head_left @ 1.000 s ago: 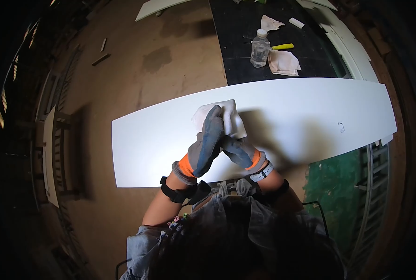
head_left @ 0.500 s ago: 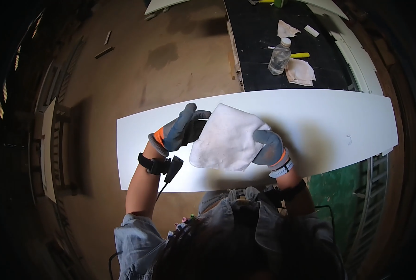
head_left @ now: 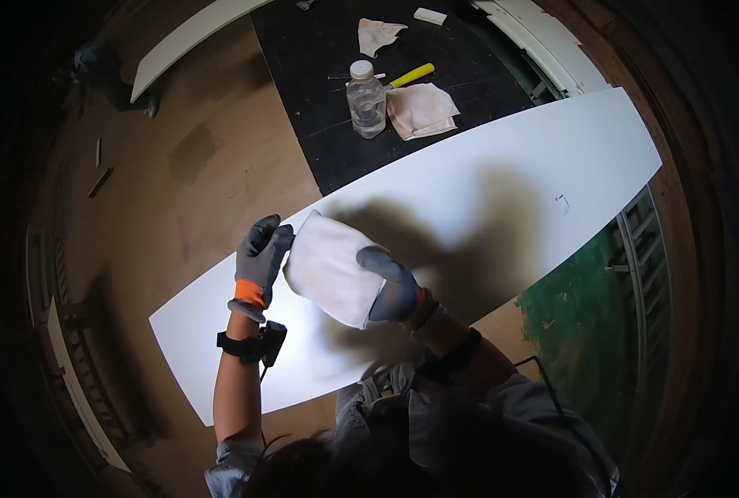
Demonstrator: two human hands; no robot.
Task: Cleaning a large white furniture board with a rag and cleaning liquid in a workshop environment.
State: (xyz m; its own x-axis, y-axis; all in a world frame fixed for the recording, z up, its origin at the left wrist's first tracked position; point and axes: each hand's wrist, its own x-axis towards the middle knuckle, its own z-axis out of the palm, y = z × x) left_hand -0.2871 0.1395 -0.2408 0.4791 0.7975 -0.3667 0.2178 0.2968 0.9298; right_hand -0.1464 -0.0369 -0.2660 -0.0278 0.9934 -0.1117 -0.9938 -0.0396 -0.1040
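Note:
My right hand (head_left: 394, 286), in a grey-blue work glove with an orange cuff, is closed on a folded white cloth (head_left: 328, 270), its thumb lying across the top. The cloth is held above a long white panel (head_left: 510, 158) and casts a shadow on it. By the cloth's left edge is my left hand (head_left: 263, 257), in a matching glove, fingers loosely bent and a little apart. I see no cloth between them, though part of the hand's inner side is hidden. A black strap with a small device (head_left: 257, 342) sits on my left wrist.
Beyond the panel is a black-topped table (head_left: 311, 83) with a clear capped bottle (head_left: 367, 104), a pinkish cloth (head_left: 423, 112), a second cloth (head_left: 379, 36), a yellow-handled tool (head_left: 411, 75) and a white block (head_left: 430, 16). A person (head_left: 104, 75) is at the far left.
My view has turned, so the panel now slants up to the right. The cloth has tilted in my right hand. My left hand has turned upright, fingers more bent. A person has come into view.

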